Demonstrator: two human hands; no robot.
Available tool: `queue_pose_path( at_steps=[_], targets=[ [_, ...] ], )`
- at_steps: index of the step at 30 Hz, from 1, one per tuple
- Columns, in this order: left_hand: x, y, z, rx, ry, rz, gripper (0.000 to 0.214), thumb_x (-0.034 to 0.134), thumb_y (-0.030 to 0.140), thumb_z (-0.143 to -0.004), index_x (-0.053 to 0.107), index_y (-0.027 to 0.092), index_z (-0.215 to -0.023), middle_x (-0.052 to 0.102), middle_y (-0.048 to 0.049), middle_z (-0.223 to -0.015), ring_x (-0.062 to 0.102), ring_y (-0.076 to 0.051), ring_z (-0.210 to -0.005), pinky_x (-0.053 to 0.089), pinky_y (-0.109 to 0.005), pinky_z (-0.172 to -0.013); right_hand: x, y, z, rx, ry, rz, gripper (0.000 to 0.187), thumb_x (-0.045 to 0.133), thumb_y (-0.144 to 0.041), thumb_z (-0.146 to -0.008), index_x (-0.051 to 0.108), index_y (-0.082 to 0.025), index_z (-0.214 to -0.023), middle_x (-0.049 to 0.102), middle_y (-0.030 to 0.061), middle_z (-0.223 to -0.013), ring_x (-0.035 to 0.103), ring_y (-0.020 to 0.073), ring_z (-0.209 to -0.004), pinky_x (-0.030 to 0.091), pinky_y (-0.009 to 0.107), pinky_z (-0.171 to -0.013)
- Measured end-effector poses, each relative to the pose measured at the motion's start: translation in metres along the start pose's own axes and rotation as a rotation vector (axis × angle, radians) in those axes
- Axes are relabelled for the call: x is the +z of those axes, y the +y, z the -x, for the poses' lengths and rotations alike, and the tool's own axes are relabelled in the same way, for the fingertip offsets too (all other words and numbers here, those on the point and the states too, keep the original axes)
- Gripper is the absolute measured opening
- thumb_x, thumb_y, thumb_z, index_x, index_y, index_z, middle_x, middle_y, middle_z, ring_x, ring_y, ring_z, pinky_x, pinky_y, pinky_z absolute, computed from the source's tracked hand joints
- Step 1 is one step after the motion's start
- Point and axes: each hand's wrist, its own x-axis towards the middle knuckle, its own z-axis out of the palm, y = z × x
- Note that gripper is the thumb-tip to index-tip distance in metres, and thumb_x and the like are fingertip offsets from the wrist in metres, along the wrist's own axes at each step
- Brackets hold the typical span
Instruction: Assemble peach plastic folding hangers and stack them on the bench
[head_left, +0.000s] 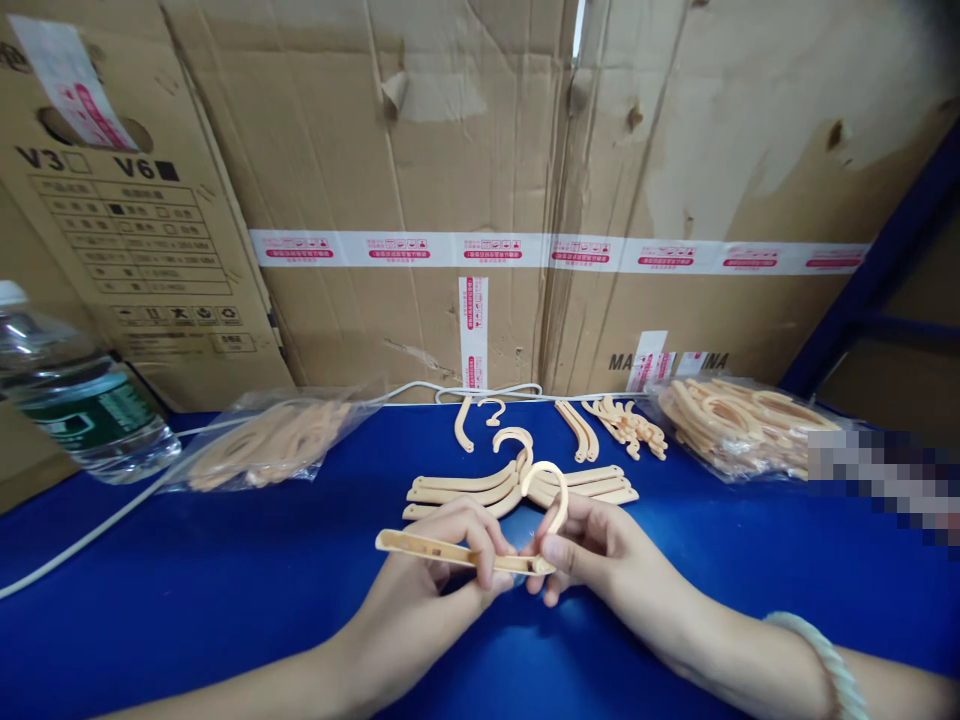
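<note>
Between the fingers of my left hand (450, 565) is a beige plastic hanger arm (420, 545), its hollow side showing. My right hand (592, 550) pinches a beige hanger hook (553, 485) near its lower end, and that end meets the right end of the arm. Whether the two are locked together I cannot tell. Just beyond my hands lie several assembled hangers (457, 490) in an overlapping stack. Farther back are a loose hanger arm (463, 425), a loose hook (493, 410), two more arms (577, 430) and a small pile of hooks (628, 425).
Clear bags of beige hanger parts lie at left (270, 440) and right (742, 425) on the blue table (225, 600). A water bottle (82, 400) leans at the far left, near a white cable (90, 540). Cardboard boxes (412, 150) wall off the back.
</note>
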Motion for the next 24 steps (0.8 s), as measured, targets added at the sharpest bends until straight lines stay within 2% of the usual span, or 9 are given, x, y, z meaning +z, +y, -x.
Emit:
queue_pose_path(
  at_steps=[4, 8, 12, 15, 18, 21, 24],
  targets=[
    [0.000, 0.000, 0.001, 0.012, -0.019, -0.066, 0.024, 0.063, 0.014, -0.082, 0.053, 0.019, -0.062, 0.061, 0.0001, -0.081, 0.061, -0.016, -0.078, 0.047, -0.026, -0.071, 0.001, 0.004, 0.000, -0.002, 0.040, 0.052, 0.049, 0.081, -0.057, -0.069, 0.058, -0.015, -0.079, 0.067, 0.0015, -0.067, 0.067, 0.0137, -0.061, 0.056, 0.026, -0.061],
    [0.002, 0.001, 0.001, -0.077, -0.003, -0.017, 0.023, 0.067, 0.019, -0.079, 0.051, 0.019, -0.062, 0.059, 0.0009, -0.079, 0.062, -0.016, -0.076, 0.048, -0.026, -0.068, 0.003, 0.006, 0.001, -0.032, 0.068, 0.112, 0.051, 0.079, -0.061, -0.068, 0.056, -0.017, -0.078, 0.065, 0.0004, -0.064, 0.066, 0.0143, -0.057, 0.055, 0.027, -0.058],
    [0.005, 0.003, 0.000, -0.181, 0.002, 0.017, 0.013, 0.067, 0.021, -0.076, 0.054, 0.020, -0.072, 0.060, 0.0024, -0.074, 0.062, -0.016, -0.071, 0.048, -0.025, -0.063, 0.005, 0.005, 0.003, -0.072, 0.077, 0.154, 0.048, 0.076, -0.060, -0.072, 0.054, -0.017, -0.078, 0.062, -0.0007, -0.062, 0.063, 0.0134, -0.055, 0.053, 0.026, -0.056],
    [0.007, 0.003, -0.002, -0.197, 0.021, 0.081, 0.014, 0.068, 0.020, -0.074, 0.055, 0.020, -0.076, 0.060, 0.0029, -0.075, 0.062, -0.015, -0.070, 0.049, -0.025, -0.063, 0.007, 0.003, 0.004, -0.114, 0.051, 0.166, 0.044, 0.076, -0.057, -0.075, 0.055, -0.018, -0.076, 0.062, 0.0008, -0.068, 0.060, 0.0133, -0.058, 0.053, 0.026, -0.056],
    [0.008, 0.002, -0.003, -0.211, 0.061, 0.169, 0.021, 0.072, 0.019, -0.072, 0.053, 0.021, -0.081, 0.061, 0.0030, -0.078, 0.063, -0.016, -0.076, 0.052, -0.026, -0.070, 0.010, 0.002, 0.006, -0.165, 0.061, 0.191, 0.039, 0.078, -0.051, -0.075, 0.058, -0.018, -0.072, 0.059, 0.0013, -0.076, 0.056, 0.0132, -0.064, 0.049, 0.025, -0.058],
    [0.010, 0.001, -0.003, -0.265, 0.009, 0.207, 0.028, 0.074, 0.019, -0.072, 0.053, 0.021, -0.092, 0.065, 0.0018, -0.086, 0.066, -0.017, -0.083, 0.053, -0.029, -0.078, 0.014, 0.005, 0.008, -0.192, 0.098, 0.245, 0.035, 0.080, -0.047, -0.074, 0.061, -0.018, -0.070, 0.055, 0.0013, -0.079, 0.054, 0.0160, -0.075, 0.046, 0.025, -0.062],
    [0.011, 0.001, -0.003, -0.264, -0.052, 0.245, 0.028, 0.076, 0.018, -0.071, 0.052, 0.021, -0.086, 0.065, 0.0030, -0.086, 0.064, -0.013, -0.075, 0.051, -0.026, -0.073, 0.017, 0.004, 0.009, -0.190, 0.082, 0.261, 0.036, 0.080, -0.048, -0.074, 0.061, -0.019, -0.068, 0.053, 0.0009, -0.077, 0.052, 0.0172, -0.076, 0.044, 0.026, -0.063]
  ],
)
